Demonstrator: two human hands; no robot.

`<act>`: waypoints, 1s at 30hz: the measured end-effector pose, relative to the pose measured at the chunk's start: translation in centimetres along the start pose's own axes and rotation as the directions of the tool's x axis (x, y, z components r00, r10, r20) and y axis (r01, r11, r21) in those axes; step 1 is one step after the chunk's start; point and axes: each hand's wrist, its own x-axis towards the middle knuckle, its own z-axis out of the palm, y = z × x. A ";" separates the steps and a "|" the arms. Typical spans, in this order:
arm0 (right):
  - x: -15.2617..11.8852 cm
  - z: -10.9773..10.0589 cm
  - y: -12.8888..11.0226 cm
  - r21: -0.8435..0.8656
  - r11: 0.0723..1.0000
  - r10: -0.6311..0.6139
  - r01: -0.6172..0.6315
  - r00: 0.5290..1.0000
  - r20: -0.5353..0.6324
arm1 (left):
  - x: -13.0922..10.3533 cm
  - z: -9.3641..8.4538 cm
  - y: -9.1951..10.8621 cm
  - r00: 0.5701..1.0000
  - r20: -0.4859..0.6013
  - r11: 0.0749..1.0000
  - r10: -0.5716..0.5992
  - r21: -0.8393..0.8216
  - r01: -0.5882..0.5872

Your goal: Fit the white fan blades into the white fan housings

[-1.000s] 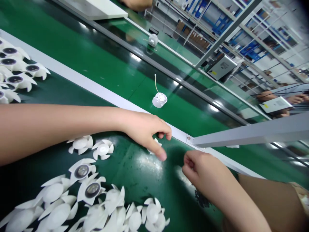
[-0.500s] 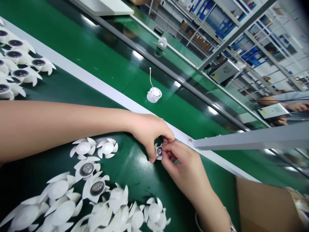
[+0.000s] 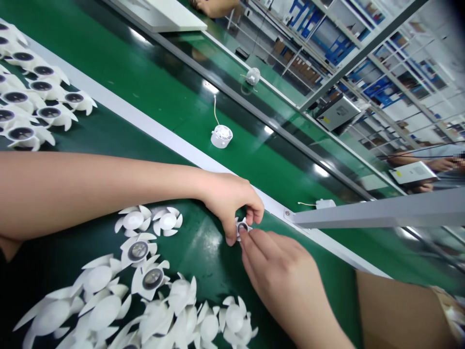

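My left hand reaches across the green work surface, its thumb and fingers curled around a small white fan blade with a dark ring at its hub. Against that hub press the fingertips of my right hand. Its fingers are closed together, and anything in them is hidden. To the left of my hands lie loose white fan blades, some with the blank side up. Others, like the fan blade closer to me, show a ringed hub.
Beyond a pale rail, a green belt carries a white fan housing and another housing partly behind a grey bar. More blades stand in rows at far left. A cardboard box is at right. Co-workers' hands show beyond.
My right hand has turned over, its back now facing up and its fingertips on the hub. The fan housing has shifted left along the belt, and another has appeared at right.
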 end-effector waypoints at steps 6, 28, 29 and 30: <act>-6.0 -1.8 10.8 -0.176 0.681 0.717 -0.711 0.599 0.356 | 0.0 -0.1 -0.1 1.000 0.014 1.000 -0.014 0.008 0.013; -6.5 7.7 19.7 0.259 0.605 0.783 -0.753 0.621 -0.027 | 0.1 -0.1 -0.3 1.000 -0.002 1.000 -0.014 -0.024 0.014; -6.4 7.8 19.6 0.289 0.560 0.816 -0.776 0.577 -0.031 | 0.1 -0.1 -0.2 1.000 0.001 1.000 -0.013 -0.022 0.013; -6.3 7.8 19.4 0.306 0.528 0.838 -0.792 0.544 -0.039 | 0.1 -0.1 -0.2 1.000 0.004 1.000 -0.012 -0.021 0.012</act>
